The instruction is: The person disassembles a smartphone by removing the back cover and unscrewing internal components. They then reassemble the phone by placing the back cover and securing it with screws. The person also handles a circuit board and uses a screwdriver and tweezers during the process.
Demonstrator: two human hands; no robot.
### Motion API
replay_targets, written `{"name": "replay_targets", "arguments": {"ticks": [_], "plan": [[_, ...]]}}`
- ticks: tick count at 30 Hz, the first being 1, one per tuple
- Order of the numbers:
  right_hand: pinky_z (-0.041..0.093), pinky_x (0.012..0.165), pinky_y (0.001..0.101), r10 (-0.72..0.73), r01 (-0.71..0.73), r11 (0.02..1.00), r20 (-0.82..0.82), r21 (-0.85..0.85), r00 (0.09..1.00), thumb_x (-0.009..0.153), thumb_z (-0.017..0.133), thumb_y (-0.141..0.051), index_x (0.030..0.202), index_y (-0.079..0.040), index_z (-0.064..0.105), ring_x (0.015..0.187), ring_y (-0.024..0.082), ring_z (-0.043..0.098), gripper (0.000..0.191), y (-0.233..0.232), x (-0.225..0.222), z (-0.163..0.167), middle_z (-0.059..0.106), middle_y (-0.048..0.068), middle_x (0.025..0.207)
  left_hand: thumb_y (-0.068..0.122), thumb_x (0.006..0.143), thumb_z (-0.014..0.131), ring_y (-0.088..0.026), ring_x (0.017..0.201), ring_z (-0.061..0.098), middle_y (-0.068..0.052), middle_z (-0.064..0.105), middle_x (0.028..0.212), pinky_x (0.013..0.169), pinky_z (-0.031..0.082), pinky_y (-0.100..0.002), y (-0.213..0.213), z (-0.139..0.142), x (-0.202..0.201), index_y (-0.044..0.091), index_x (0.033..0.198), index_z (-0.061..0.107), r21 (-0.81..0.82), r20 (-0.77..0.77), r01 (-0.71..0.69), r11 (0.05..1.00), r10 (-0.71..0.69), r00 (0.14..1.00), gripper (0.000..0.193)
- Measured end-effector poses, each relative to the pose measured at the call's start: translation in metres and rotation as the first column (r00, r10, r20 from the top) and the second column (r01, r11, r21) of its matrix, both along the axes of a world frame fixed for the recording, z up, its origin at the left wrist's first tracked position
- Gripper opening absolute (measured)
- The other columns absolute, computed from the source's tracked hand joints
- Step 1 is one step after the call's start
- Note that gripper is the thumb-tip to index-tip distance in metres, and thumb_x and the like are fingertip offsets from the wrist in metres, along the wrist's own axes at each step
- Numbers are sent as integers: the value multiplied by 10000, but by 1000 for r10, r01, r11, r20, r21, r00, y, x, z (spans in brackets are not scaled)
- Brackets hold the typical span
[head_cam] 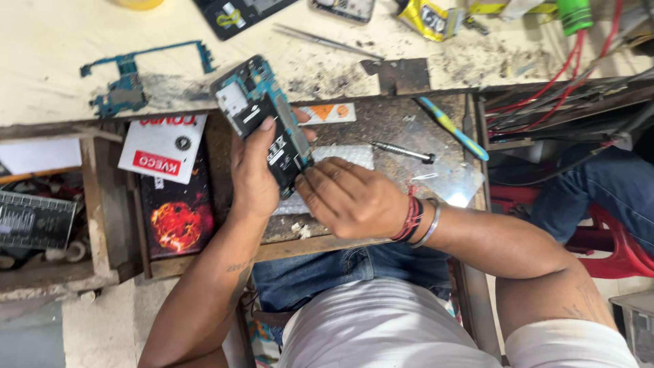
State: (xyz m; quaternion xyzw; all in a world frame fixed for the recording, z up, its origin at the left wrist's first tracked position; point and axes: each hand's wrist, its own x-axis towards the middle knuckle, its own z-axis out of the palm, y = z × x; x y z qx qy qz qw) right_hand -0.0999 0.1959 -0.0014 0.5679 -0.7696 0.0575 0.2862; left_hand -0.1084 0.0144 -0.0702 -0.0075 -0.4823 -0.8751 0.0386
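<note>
One scuffed cream-topped wooden desk (54,27), with one open drawer (402,129) below its edge. One opened phone with blue circuit board and black battery (262,119), tilted above the drawer, clamped in the left hand (253,170), thumb across the back. Right hand (351,197) touching the phone's lower end, fingers curled together; whether pinching anything, cannot tell. One loose blue circuit board (122,85) on the desk. One silver screwdriver (402,151) and one blue-handled tool (453,128) in the drawer.

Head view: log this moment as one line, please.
left hand: holds opened phone | right hand: fingertips at phone's lower edge | screwdriver, tweezers, circuit board lie on bench
</note>
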Motion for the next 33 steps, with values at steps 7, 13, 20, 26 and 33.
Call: {"name": "replay_targets", "arguments": {"ticks": [7,13,20,26,33], "plan": [[628,893,390,22,-25,1000,-172,-14,985,841,680,-147,982,73,715,939,290,724,264,3,-3,-1,697,180,979,284,1040,508,-274,930,724,-187,707,1110,797,589,-379,4,3,1,-60,1246,598,-28,77,-9,1000,11,997,411],[632,849,382,12,-26,996,-168,-80,986,853,674,-158,964,63,705,914,286,720,249,12,1,-8,692,161,976,255,1037,457,-332,968,696,-227,679,1142,878,593,-430,7,4,4,-77,1346,514,-60,72,-22,998,26,997,457],[617,860,336,-52,70,969,84,-237,995,914,684,-132,1151,-1,707,915,235,703,272,21,9,-20,688,105,1028,357,1070,481,-359,1126,641,-250,595,1218,957,571,-478,7,2,10,-42,1497,425,96,6,35,995,-36,999,587],[595,809,316,-81,117,952,135,-284,988,906,700,-143,1175,-39,711,897,206,694,289,27,13,-28,687,72,1035,397,1082,500,-374,1104,636,-246,570,1248,917,543,-449,6,-3,14,33,1552,362,127,-53,50,991,-43,998,610],[578,812,312,-36,75,954,137,-290,990,874,693,-143,1305,-25,697,874,172,660,447,27,17,-29,675,47,1048,380,1094,484,-357,1089,614,-226,559,1245,951,548,-465,3,-9,14,71,1614,322,205,-65,26,978,-13,998,626]]}}
